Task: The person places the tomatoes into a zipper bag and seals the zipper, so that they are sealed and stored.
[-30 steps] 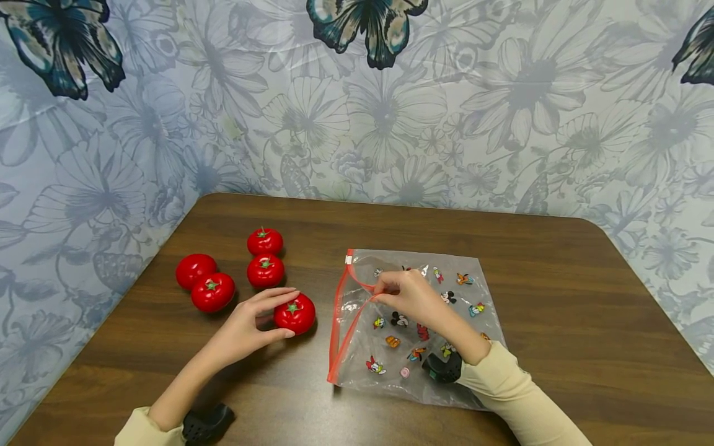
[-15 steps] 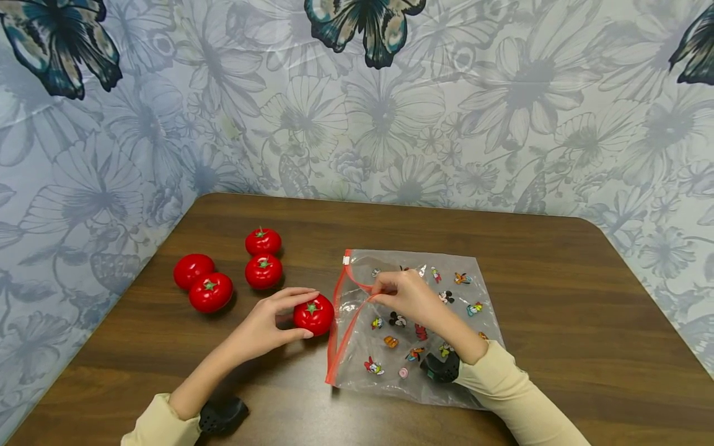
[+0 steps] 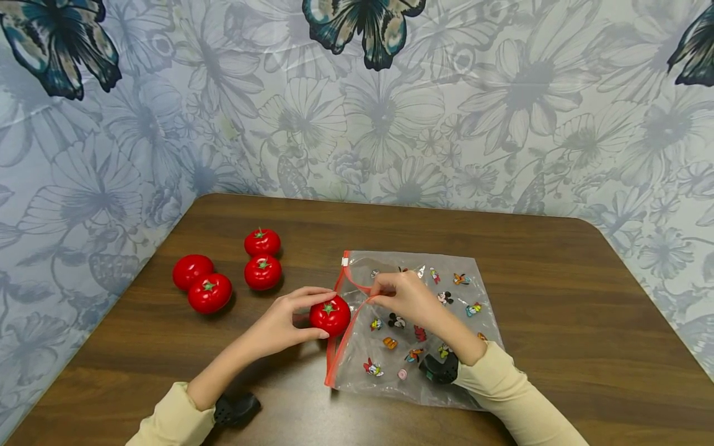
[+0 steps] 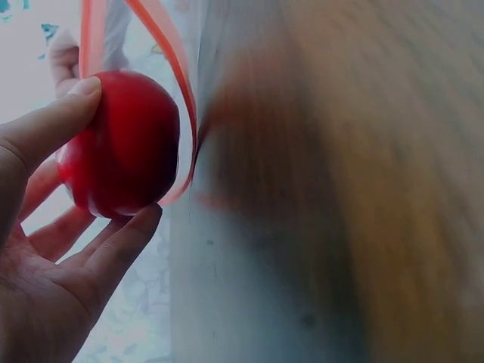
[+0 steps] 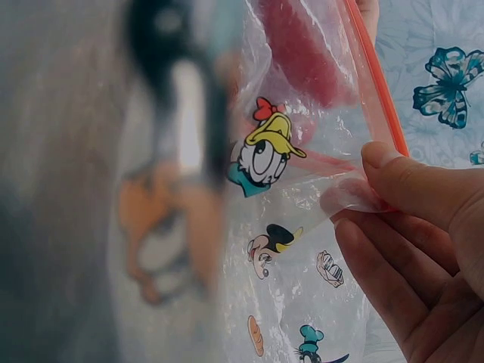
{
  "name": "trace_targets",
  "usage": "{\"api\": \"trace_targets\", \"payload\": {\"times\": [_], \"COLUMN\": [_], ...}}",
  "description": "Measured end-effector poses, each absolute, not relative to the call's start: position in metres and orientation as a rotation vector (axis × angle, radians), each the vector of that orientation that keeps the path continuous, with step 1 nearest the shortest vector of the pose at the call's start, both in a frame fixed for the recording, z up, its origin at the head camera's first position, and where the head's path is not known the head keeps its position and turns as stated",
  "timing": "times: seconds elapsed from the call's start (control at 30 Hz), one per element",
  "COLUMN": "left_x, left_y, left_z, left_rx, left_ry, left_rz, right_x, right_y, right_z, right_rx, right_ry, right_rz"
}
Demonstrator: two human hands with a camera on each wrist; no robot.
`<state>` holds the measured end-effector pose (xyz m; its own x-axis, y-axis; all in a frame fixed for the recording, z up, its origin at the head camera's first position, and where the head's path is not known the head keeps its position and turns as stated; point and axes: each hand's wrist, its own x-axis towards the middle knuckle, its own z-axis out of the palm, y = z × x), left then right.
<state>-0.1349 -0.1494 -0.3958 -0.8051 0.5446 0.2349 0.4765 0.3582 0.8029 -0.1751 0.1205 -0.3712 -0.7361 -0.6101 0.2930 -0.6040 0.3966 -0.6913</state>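
My left hand (image 3: 284,322) grips a red tomato (image 3: 330,316), thumb on one side and fingers on the other. That tomato sits at the mouth of a clear zip bag (image 3: 446,390) with a red-orange edge and printed cartoon figures. In the left wrist view the tomato (image 4: 125,147) is between the bag's two red edge strips (image 4: 178,68). My right hand (image 3: 409,297) pinches the upper edge of the bag's mouth and holds it lifted. Through the film in the right wrist view, the red of the tomato (image 5: 302,57) shows blurred.
Two tomatoes, a far one (image 3: 262,242) and a nearer one (image 3: 263,272), stand left of the bag. Another pair, one tomato (image 3: 192,272) touching a second tomato (image 3: 210,293), lies farther left. The wooden table (image 3: 558,297) ends at a patterned wall cloth (image 3: 390,124).
My left hand has moved right with the tomato, from beside the bag to its mouth. The right hand keeps its pinch on the bag's edge, nearly still.
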Motion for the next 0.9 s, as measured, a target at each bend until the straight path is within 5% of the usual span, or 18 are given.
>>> {"api": "trace_targets", "payload": {"times": [0.9], "left_x": [-0.144], "left_y": [-0.122], "left_z": [-0.394], "left_rx": [0.989], "left_ry": [2.450], "left_rz": [1.363], "right_x": [-0.174], "right_y": [0.121], "right_z": [-0.371], "right_rx": [-1.144], "right_ry": [2.622], "right_rz": [-1.271]}}
